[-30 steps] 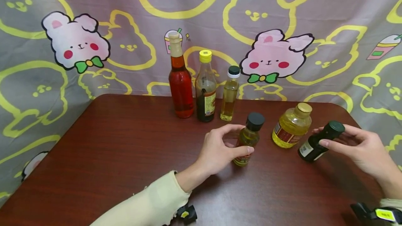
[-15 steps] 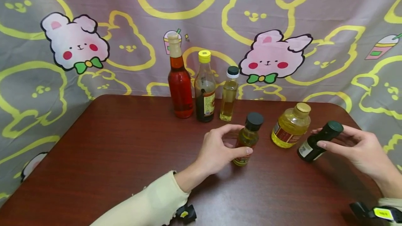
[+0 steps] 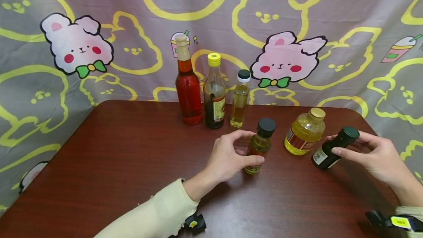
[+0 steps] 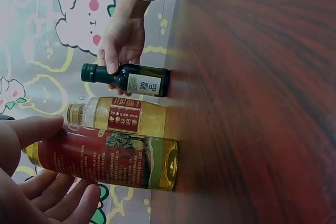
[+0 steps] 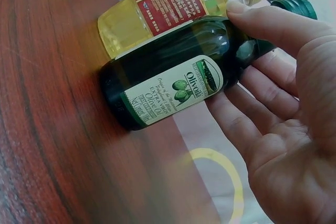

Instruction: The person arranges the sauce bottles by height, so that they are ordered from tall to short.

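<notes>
My left hand [image 3: 229, 155] grips a small oil bottle [image 3: 259, 145] with a black cap, thumb on the near side and fingers behind. The left wrist view shows this bottle's red label [image 4: 94, 153] and yellow oil at its base. My right hand [image 3: 380, 155] holds a dark green olive oil bottle [image 3: 333, 148] round its neck and shoulder. The right wrist view shows its white olive label [image 5: 176, 90], the thumb [image 5: 262, 22] on one side and fingers underneath. Between the two hands stands a wide bottle of yellow oil [image 3: 305, 131] with a gold cap, untouched.
Along the back of the dark red-brown table [image 3: 115, 157] stand a tall red bottle [image 3: 189, 94], a dark sauce bottle [image 3: 214, 102] with a yellow cap, and a slim pale oil bottle [image 3: 239, 102]. A patterned curtain [image 3: 132, 28] hangs behind the table.
Both hands keep their hold on the same bottles, with no clear movement. The whole head view has drifted slightly, so everything appears a little further left.
</notes>
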A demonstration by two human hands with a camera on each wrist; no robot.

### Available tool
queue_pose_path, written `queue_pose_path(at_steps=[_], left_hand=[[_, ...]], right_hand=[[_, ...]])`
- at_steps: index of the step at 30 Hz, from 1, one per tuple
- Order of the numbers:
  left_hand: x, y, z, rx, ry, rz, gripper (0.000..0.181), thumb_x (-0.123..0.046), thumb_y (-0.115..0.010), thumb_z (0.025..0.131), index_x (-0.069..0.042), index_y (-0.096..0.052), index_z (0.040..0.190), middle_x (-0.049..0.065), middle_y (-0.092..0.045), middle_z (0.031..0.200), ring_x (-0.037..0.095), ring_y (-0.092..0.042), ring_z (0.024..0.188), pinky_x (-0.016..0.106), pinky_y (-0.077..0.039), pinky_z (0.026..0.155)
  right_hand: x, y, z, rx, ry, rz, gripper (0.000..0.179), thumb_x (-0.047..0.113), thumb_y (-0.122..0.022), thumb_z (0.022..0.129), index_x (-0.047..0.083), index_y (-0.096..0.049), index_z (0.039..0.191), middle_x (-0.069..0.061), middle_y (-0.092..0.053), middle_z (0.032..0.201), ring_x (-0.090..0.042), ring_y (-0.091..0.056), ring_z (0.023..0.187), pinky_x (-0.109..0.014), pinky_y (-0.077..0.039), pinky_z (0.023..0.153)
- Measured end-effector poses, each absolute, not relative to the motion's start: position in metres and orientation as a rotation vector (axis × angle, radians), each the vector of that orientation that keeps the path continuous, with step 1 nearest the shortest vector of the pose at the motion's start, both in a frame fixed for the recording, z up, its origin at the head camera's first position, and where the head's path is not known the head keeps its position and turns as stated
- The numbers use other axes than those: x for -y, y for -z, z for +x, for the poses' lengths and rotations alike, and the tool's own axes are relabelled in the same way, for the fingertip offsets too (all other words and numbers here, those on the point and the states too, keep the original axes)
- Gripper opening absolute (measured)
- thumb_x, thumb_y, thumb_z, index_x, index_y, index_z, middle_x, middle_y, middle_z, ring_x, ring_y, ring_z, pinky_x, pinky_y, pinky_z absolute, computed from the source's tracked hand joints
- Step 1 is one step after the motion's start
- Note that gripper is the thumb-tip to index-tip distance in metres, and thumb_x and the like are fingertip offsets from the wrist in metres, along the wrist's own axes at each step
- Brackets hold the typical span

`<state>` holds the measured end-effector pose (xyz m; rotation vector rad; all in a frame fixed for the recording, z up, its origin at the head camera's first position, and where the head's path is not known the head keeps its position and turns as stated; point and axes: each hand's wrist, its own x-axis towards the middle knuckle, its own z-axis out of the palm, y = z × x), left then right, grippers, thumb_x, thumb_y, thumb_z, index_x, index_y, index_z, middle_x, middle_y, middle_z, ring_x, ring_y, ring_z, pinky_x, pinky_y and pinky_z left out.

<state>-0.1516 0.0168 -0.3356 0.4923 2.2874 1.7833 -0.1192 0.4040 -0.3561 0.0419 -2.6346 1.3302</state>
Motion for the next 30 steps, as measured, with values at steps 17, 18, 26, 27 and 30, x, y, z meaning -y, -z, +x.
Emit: queue_pose_path(at_steps=[17, 18, 26, 27, 30], left_hand=[[-0.028, 0.332, -0.153, -2.325, -1.842, 0.500, 0.052, -0.019, -0.095, 0.080, -0.019, -0.074, 0.127, 0.001, -0.079, 0.118, 0.008, -0.076, 0.087, 0.024, -0.062, 0.080], [-0.029, 0.331, -0.153, -2.329, -1.843, 0.497, 0.052, -0.019, -0.095, 0.080, -0.019, -0.074, 0.127, 0.001, -0.079, 0.118, 0.008, -0.076, 0.087, 0.025, -0.062, 0.081], [-0.039, 0.324, -0.162, -2.339, -1.892, 0.458, 0.053, -0.024, -0.094, 0.082, -0.022, -0.072, 0.130, -0.003, -0.076, 0.123, 0.009, -0.075, 0.090, 0.027, -0.062, 0.083], [-0.040, 0.323, -0.163, -2.340, -1.900, 0.446, 0.053, -0.024, -0.093, 0.083, -0.023, -0.071, 0.131, -0.003, -0.075, 0.124, 0.010, -0.075, 0.092, 0.027, -0.062, 0.084], [-0.046, 0.321, -0.167, -2.355, -1.923, 0.406, 0.053, -0.026, -0.093, 0.084, -0.025, -0.071, 0.132, -0.003, -0.075, 0.126, 0.012, -0.075, 0.096, 0.030, -0.062, 0.086]], right_hand=[[-0.406, 0.357, -0.120, 2.619, -1.338, 0.118, 0.041, 0.000, -0.078, 0.093, 0.003, -0.068, 0.133, 0.026, -0.076, 0.112, 0.011, -0.072, 0.100, -0.011, -0.058, 0.076], [-0.407, 0.357, -0.120, 2.615, -1.348, 0.125, 0.041, -0.001, -0.078, 0.093, 0.004, -0.069, 0.133, 0.026, -0.076, 0.111, 0.011, -0.072, 0.099, -0.010, -0.057, 0.075], [-0.404, 0.358, -0.120, 2.611, -1.337, 0.114, 0.040, -0.002, -0.078, 0.093, -0.004, -0.066, 0.132, 0.023, -0.078, 0.113, 0.008, -0.074, 0.101, -0.012, -0.059, 0.078], [-0.404, 0.359, -0.120, 2.608, -1.346, 0.127, 0.040, -0.003, -0.078, 0.093, -0.005, -0.066, 0.131, 0.022, -0.078, 0.113, 0.008, -0.074, 0.102, -0.012, -0.059, 0.079], [-0.405, 0.359, -0.120, 2.594, -1.376, 0.164, 0.038, -0.005, -0.077, 0.093, -0.003, -0.067, 0.130, 0.021, -0.079, 0.113, 0.007, -0.074, 0.102, -0.012, -0.059, 0.079]])
